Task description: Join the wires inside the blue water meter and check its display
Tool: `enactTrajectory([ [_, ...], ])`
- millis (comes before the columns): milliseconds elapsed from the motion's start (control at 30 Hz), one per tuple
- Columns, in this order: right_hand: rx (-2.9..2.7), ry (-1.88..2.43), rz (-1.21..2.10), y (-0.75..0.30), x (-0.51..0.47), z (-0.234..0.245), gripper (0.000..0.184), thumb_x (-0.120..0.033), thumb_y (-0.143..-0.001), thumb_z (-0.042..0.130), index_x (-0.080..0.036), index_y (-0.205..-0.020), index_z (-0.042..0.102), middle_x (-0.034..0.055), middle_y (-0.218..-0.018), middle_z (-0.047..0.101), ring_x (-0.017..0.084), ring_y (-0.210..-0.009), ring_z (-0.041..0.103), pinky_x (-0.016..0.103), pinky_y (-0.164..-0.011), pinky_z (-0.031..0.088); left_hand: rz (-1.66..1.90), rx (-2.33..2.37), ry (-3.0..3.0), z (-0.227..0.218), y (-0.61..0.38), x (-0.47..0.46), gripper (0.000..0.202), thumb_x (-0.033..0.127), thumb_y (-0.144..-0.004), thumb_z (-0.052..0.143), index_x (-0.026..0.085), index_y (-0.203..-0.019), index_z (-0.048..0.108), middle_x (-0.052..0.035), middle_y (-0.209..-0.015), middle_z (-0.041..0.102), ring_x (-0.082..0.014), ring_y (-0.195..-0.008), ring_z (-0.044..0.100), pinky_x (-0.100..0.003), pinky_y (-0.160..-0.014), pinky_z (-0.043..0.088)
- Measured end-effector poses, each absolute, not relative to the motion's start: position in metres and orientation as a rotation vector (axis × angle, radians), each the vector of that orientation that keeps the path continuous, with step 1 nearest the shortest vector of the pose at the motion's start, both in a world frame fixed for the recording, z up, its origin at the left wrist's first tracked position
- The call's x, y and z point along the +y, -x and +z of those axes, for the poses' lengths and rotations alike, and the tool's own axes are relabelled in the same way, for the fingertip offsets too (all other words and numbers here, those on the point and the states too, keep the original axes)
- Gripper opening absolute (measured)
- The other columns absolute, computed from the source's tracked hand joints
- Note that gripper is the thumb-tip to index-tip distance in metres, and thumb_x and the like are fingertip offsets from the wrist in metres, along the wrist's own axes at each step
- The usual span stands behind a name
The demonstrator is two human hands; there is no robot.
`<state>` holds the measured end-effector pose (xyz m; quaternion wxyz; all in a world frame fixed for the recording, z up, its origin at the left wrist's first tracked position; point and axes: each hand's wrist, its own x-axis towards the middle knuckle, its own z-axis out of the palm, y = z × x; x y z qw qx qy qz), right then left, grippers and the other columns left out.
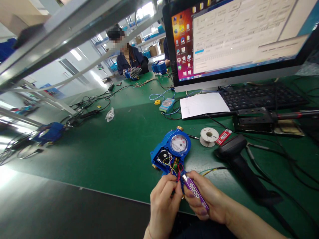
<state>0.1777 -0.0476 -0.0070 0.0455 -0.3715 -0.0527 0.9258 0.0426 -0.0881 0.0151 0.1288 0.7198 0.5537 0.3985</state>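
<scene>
A blue water meter (171, 149) with a round dial lies on the green bench in front of me. Its side compartment is open, showing a black round part and several thin yellow, white and red wires (178, 171). My left hand (164, 196) pinches the wires at the near edge of the meter. In my right hand (206, 196) is a purple lighter (195, 192), its metal end against the wires beside my left fingertips. The lower part of the meter is hidden behind my hands.
Right of the meter are a wire spool (209, 136), a red packet (223, 137) and a black barcode scanner (245, 169). Behind stand a monitor (239, 43), keyboard (266, 96) and paper (203, 104). Cables and another blue meter (51, 132) lie left. A co-worker (131, 59) sits across.
</scene>
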Motion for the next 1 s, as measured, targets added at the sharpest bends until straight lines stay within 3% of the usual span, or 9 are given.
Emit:
enactTrajectory([
  [333, -0.179, 1.149, 2.738, -0.185, -0.046, -0.008, 0.062, -0.063, -0.089, 0.009, -0.017, -0.057, 0.036, -0.0043, -0.041, 0.026, 0.007, -0.029, 0.022, 0.016, -0.030, 0.012, 1.149, 1.628, -2.091, 0.014, -0.042, -0.088, 0.018, 0.007, -0.082, 0.053, 0.016, -0.067, 0.054, -0.0002, -0.074, 0.058, -0.0061, -0.068, 0.056, -0.015, -0.064, 0.044],
  [433, -0.740, 1.391, 2.244, -0.197, -0.038, -0.016, 0.056, -0.062, -0.088, 0.016, -0.017, -0.071, 0.044, -0.0037, -0.048, 0.033, 0.008, -0.037, 0.031, 0.017, -0.037, 0.019, 1.150, 1.659, -2.094, 0.014, -0.041, -0.086, 0.017, 0.008, -0.083, 0.053, 0.016, -0.068, 0.052, -0.0002, -0.074, 0.059, -0.0065, -0.067, 0.056, -0.016, -0.063, 0.044],
  [533, -1.368, 1.593, 1.552, -0.209, -0.025, -0.026, 0.051, -0.059, -0.079, 0.030, -0.014, -0.088, 0.052, 0.0057, -0.068, 0.050, 0.018, -0.063, 0.050, 0.030, -0.057, 0.041, 1.147, 1.677, -2.086, 0.014, -0.040, -0.084, 0.017, 0.008, -0.082, 0.053, 0.016, -0.068, 0.051, -0.0001, -0.074, 0.060, -0.0062, -0.066, 0.057, -0.016, -0.064, 0.044],
  [567, -1.458, 1.624, 1.374, -0.211, -0.022, -0.027, 0.052, -0.057, -0.075, 0.034, -0.013, -0.095, 0.053, 0.0107, -0.082, 0.053, 0.023, -0.078, 0.051, 0.037, -0.071, 0.042, 1.148, 1.684, -2.080, 0.015, -0.039, -0.084, 0.017, 0.008, -0.082, 0.053, 0.016, -0.067, 0.051, 0.0000, -0.074, 0.060, -0.0061, -0.066, 0.057, -0.015, -0.064, 0.043],
  [633, -1.524, 1.668, 1.057, -0.211, -0.022, -0.025, 0.055, -0.051, -0.072, 0.040, -0.009, -0.106, 0.052, 0.0172, -0.110, 0.046, 0.031, -0.104, 0.042, 0.046, -0.091, 0.031, 1.143, 1.699, -2.069, 0.015, -0.038, -0.083, 0.018, 0.008, -0.082, 0.053, 0.016, -0.066, 0.051, 0.0000, -0.073, 0.061, -0.0060, -0.065, 0.057, -0.015, -0.063, 0.043],
  [700, -1.621, 1.621, 0.822, -0.207, -0.030, -0.018, 0.049, -0.047, -0.075, 0.040, -0.010, -0.106, 0.055, 0.0158, -0.112, 0.045, 0.031, -0.106, 0.040, 0.047, -0.092, 0.028, 1.124, 1.701, -2.061, 0.015, -0.037, -0.082, 0.018, 0.008, -0.082, 0.052, 0.016, -0.066, 0.051, 0.0001, -0.073, 0.061, -0.0062, -0.065, 0.058, -0.015, -0.063, 0.044],
  [800, -1.689, 1.373, 1.145, -0.193, -0.048, -0.008, 0.034, -0.043, -0.083, 0.040, -0.017, -0.084, 0.061, 0.0066, -0.086, 0.052, 0.020, -0.083, 0.049, 0.034, -0.075, 0.038, 1.111, 1.693, -2.042, 0.013, -0.035, -0.082, 0.017, 0.008, -0.082, 0.052, 0.017, -0.067, 0.052, 0.0004, -0.073, 0.062, -0.0068, -0.065, 0.058, -0.016, -0.062, 0.044],
  [900, -1.517, 1.230, 1.541, -0.177, -0.060, -0.008, 0.032, -0.044, -0.082, 0.044, -0.017, -0.075, 0.060, 0.0015, -0.071, 0.048, 0.013, -0.065, 0.045, 0.025, -0.059, 0.035, 1.122, 1.681, -2.038, 0.012, -0.033, -0.083, 0.016, 0.009, -0.081, 0.054, 0.016, -0.067, 0.054, 0.0001, -0.072, 0.062, -0.0073, -0.065, 0.059, -0.016, -0.061, 0.045],
  [1000, -1.392, 1.246, 1.582, -0.168, -0.061, -0.014, 0.032, -0.044, -0.079, 0.047, -0.016, -0.069, 0.058, 0.0001, -0.066, 0.046, 0.012, -0.062, 0.043, 0.024, -0.056, 0.032, 1.127, 1.644, -2.057, 0.013, -0.033, -0.084, 0.016, 0.009, -0.081, 0.055, 0.016, -0.066, 0.056, -0.0007, -0.072, 0.063, -0.0073, -0.065, 0.060, -0.015, -0.061, 0.046],
])
